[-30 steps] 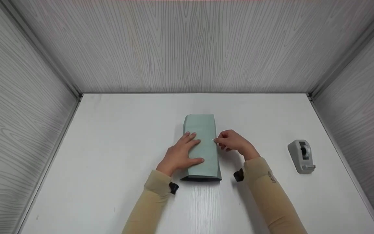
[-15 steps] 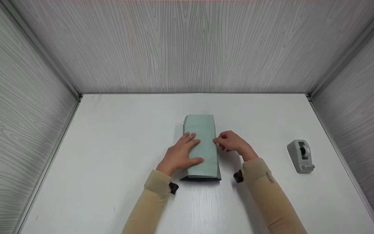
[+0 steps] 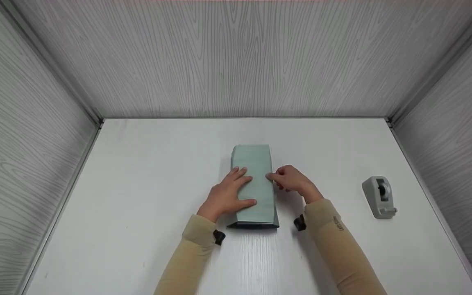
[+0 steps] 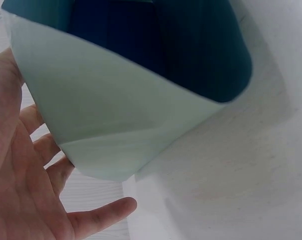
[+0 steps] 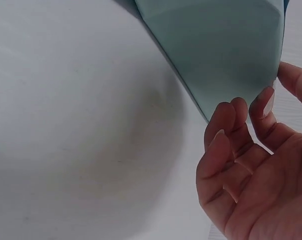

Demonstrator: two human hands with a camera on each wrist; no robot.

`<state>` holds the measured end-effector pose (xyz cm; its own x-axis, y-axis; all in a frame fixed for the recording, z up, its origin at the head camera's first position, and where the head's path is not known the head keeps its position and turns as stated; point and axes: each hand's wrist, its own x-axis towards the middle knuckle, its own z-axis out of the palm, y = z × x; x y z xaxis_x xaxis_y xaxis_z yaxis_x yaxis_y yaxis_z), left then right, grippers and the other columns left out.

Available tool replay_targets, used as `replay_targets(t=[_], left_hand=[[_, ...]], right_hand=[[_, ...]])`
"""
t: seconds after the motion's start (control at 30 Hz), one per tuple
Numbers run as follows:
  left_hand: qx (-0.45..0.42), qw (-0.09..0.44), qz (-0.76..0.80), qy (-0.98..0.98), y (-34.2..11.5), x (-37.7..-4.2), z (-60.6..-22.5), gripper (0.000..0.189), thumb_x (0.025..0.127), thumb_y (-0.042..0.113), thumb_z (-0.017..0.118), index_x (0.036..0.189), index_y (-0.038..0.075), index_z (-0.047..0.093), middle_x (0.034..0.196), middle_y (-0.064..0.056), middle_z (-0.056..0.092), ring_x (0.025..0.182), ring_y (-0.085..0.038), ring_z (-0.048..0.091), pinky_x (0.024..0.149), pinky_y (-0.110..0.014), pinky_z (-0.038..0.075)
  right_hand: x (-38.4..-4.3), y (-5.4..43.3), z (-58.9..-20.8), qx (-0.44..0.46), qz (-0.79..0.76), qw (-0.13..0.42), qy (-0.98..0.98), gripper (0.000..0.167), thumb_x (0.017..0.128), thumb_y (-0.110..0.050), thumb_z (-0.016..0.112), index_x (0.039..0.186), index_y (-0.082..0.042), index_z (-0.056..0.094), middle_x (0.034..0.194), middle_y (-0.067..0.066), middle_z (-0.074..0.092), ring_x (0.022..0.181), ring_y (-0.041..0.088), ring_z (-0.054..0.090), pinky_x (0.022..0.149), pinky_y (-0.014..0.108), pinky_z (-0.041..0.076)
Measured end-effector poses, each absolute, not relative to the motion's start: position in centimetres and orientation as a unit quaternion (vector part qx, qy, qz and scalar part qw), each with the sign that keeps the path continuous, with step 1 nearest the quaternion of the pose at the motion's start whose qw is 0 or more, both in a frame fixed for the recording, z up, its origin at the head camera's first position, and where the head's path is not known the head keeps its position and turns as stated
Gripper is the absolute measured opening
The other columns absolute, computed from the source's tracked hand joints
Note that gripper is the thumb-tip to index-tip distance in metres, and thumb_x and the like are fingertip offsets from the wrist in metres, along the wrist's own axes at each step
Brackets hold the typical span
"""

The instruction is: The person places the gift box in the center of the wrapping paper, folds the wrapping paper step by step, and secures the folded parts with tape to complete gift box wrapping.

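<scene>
A pale green paper wrap (image 3: 254, 184), folded into a long flat-topped tube, lies on the white table. Its near end gapes, and the left wrist view shows a dark blue inside (image 4: 125, 40). My left hand (image 3: 225, 196) rests on the wrap's left side with fingers spread. On the right edge, my right hand (image 3: 293, 180) sets its thumb on the paper, the other fingers curled below. A small whitish strip, apparently clear tape (image 5: 269, 103), shows between thumb and forefinger in the right wrist view. In the head view the thumb covers it.
A grey tape dispenser (image 3: 379, 197) with a roll in it stands at the right of the table (image 3: 158, 172). Grey wood-grain panels (image 3: 236, 61) close off the back and both sides.
My right thumb has edged slightly left onto the wrap, and the small shiny strip seen at its tip earlier is now covered. The left hand has stayed in place.
</scene>
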<state>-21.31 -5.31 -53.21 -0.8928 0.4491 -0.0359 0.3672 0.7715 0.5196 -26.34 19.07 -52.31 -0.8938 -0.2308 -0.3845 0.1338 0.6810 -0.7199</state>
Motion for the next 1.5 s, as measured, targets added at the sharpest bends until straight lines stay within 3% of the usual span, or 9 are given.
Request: replay_targets(t=[0.67, 0.83, 1.13, 1.5], left_hand=[[0.219, 0.078, 0.263, 0.936, -5.4, -21.2, -53.1, 0.075, 0.084, 0.060, 0.068, 0.146, 0.022, 0.048, 0.160, 0.006, 0.025, 0.148, -0.016, 0.014, 0.101, -0.057, 0.039], [0.216, 0.079, 0.263, 0.937, -5.4, -21.2, -53.1, 0.075, 0.084, 0.060, 0.067, 0.146, 0.022, 0.048, 0.160, 0.006, 0.026, 0.148, -0.015, 0.014, 0.099, -0.058, 0.040], [0.216, 0.079, 0.262, 0.937, -5.3, -21.1, -53.1, 0.075, 0.084, 0.059, 0.068, 0.146, 0.023, 0.048, 0.160, 0.006, 0.026, 0.148, -0.015, 0.014, 0.099, -0.059, 0.040], [0.218, 0.076, 0.265, 0.936, -5.3, -21.1, -52.9, 0.074, 0.084, 0.058, 0.069, 0.146, 0.022, 0.049, 0.160, 0.005, 0.026, 0.148, -0.016, 0.015, 0.101, -0.058, 0.039]], right_hand=[[-25.7, 19.0, -53.2, 0.052, -0.447, 0.259, 0.855, 0.050, 0.090, -0.056, 0.061, 0.092, -0.006, 0.063, 0.082, 0.008, 0.063, 0.076, 0.021, 0.061, 0.069, 0.035, 0.052], [-25.4, 19.6, -53.9, 0.022, -0.503, 0.266, 0.822, 0.053, 0.095, -0.057, 0.054, 0.102, -0.005, 0.063, 0.090, 0.009, 0.061, 0.080, 0.022, 0.059, 0.071, 0.034, 0.051], [-25.4, 20.2, -53.7, 0.027, -0.546, 0.284, 0.788, 0.044, 0.103, -0.041, 0.047, 0.097, 0.000, 0.061, 0.089, 0.011, 0.060, 0.078, 0.022, 0.060, 0.071, 0.036, 0.051], [-25.2, 19.3, -52.6, 0.022, -0.473, 0.232, 0.850, 0.063, 0.104, -0.055, 0.031, 0.097, -0.001, 0.063, 0.087, 0.014, 0.062, 0.074, 0.024, 0.059, 0.068, 0.041, 0.050]])
